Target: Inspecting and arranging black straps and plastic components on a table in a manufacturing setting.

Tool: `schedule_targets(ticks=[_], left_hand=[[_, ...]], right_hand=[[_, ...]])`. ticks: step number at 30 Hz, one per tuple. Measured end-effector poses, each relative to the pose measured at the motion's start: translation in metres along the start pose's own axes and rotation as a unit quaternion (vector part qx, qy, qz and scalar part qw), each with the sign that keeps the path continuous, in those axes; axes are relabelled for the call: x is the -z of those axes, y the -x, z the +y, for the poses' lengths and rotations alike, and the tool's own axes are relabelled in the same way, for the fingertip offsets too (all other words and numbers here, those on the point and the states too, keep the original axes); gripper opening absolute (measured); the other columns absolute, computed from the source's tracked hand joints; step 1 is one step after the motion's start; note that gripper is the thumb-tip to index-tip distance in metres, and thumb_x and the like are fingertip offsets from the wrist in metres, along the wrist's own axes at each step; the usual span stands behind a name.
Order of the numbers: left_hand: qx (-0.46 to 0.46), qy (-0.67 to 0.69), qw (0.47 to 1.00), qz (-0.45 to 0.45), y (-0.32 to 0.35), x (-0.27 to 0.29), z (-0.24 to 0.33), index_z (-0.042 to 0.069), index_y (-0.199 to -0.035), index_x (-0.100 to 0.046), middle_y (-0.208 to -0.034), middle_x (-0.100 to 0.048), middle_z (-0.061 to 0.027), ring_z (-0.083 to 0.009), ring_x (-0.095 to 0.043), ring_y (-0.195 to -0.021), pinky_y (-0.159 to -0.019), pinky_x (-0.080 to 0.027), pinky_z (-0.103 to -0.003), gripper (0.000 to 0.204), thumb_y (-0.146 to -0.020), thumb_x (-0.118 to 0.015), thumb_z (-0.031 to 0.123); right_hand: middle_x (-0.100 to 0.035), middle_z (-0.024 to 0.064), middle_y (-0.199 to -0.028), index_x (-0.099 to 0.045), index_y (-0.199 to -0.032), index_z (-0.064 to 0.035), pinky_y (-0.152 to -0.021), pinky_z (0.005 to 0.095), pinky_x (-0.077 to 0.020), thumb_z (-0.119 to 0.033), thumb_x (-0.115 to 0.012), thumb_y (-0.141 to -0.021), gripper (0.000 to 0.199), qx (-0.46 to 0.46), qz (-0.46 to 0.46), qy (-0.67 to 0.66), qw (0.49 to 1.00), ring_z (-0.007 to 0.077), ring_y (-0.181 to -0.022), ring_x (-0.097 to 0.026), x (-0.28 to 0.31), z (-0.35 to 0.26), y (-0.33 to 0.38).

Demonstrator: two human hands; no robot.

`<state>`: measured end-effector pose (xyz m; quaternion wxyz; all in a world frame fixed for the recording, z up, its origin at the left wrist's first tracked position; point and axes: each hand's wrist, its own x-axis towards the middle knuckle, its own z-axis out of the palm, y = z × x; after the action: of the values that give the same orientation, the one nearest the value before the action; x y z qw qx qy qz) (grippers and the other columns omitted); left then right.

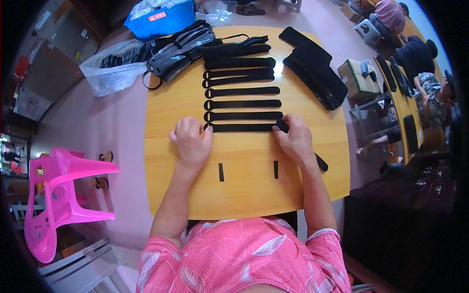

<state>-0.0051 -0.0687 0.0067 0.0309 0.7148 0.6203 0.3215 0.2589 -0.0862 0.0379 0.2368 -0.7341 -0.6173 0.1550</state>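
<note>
My left hand (192, 142) rests on the wooden table (249, 188), its fingertips pressing the ring end of the nearest black strap (242, 127). My right hand (294, 140) presses that strap's other end and grips a black stick-like tool (320, 162) that juts out past the palm. Beyond this strap, several more black straps (243, 91) lie in a neat parallel row running away from me. Two short black marks (221, 172) sit on the table just in front of my hands.
A stack of black padded pieces (316, 73) lies at the table's far right; grey-black braces (179, 49) at the far left. A clear plastic bag (113, 68) and a blue crate (161, 19) are beyond. A pink plastic stool (58, 195) lies tipped at left. Another person (430, 88) sits at a right-hand table.
</note>
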Motion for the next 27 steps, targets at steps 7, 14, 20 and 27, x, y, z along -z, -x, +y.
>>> schedule_targets(ticks=[7,14,20,27], left_hand=[[-0.055,-0.005,0.996,-0.074,0.02,0.049,-0.005,0.005,-0.084,-0.059,-0.099,-0.057,-0.0092,-0.0291,-0.054,-0.097,-0.085,-0.036,-0.045,0.015,-0.072,-0.068,0.008],[-0.122,0.003,0.99,-0.074,0.052,0.074,-0.016,0.001,-0.091,-0.061,-0.102,-0.059,-0.0147,-0.0323,-0.055,-0.1,-0.087,-0.042,-0.041,0.02,-0.072,-0.066,-0.001],[0.001,0.433,0.851,-0.297,0.065,0.09,0.069,-0.003,-0.102,-0.059,-0.096,-0.062,-0.0107,-0.0196,-0.061,-0.089,-0.074,-0.049,-0.03,0.018,-0.087,-0.064,0.007],[0.269,0.637,0.619,-0.372,0.095,0.083,0.077,-0.004,-0.101,-0.061,-0.084,-0.065,-0.007,-0.0127,-0.061,-0.072,-0.068,-0.05,-0.023,0.014,-0.09,-0.06,0.005]], right_hand=[[-0.061,0.0207,-0.087,-0.058,-0.1,0.0012,-0.071,0.0418,-0.047,-0.018,-0.063,-0.082,0.027,-0.044,-0.015,-0.072,0.996,0.035,-0.08,-0.06,0.049,0.007,0.017],[-0.061,0.0076,-0.089,-0.056,-0.114,0.0041,-0.076,0.0279,-0.0472,-0.005,-0.058,-0.088,0.028,0.05,-0.062,-0.22,0.972,0.0121,-0.086,-0.057,0.087,0.003,0.073],[-0.06,0.0199,-0.098,-0.05,-0.127,0.0022,-0.078,0.0376,-0.0498,-0.003,-0.062,-0.082,0.046,0.198,-0.156,-0.22,0.942,0.0344,-0.09,-0.061,0.069,-0.046,0.123],[-0.062,0.0177,-0.096,-0.054,-0.121,0.0022,-0.077,0.0356,-0.0499,-0.004,-0.064,-0.083,0.039,0.196,-0.176,-0.302,0.916,0.03,-0.089,-0.062,0.051,-0.052,0.146]])
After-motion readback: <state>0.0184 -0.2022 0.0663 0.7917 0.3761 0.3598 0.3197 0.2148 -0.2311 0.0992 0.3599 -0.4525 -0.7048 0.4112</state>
